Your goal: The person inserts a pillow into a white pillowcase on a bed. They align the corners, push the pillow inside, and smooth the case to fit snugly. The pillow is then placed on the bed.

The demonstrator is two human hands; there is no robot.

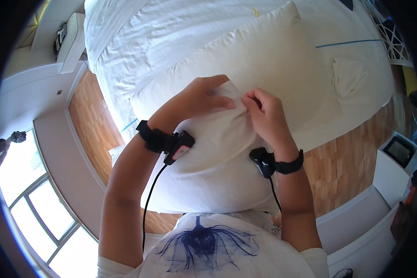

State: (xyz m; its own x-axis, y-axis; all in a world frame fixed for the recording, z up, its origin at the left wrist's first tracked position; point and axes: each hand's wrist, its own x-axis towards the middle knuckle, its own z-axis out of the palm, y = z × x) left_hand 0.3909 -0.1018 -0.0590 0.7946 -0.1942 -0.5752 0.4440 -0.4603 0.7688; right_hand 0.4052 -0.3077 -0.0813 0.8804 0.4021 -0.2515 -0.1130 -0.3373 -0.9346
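Observation:
A plump white pillow in a pillowcase (pixel 208 178) rests against my body and leans over the near side of the bed. My left hand (pixel 204 98) has its thumb and fingers around a fold of the pillowcase at the far end, its fingertips partly hidden by the cloth. Close beside it, my right hand (pixel 262 109) pinches the same cloth between thumb and curled fingers. The fabric is drawn into creases between the two hands. Just beyond them, a second, cream-white pillow (pixel 282 60) lies flat on the bed.
White rumpled bedding (pixel 143 37) covers the bed beyond the pillows. Folded white cloth (pixel 350 76) lies at the right, near a blue line (pixel 347 43) across the sheet. Wooden floor (pixel 343 162) borders the bed. A white cabinet (pixel 394 162) stands at right, windows (pixel 46 213) at left.

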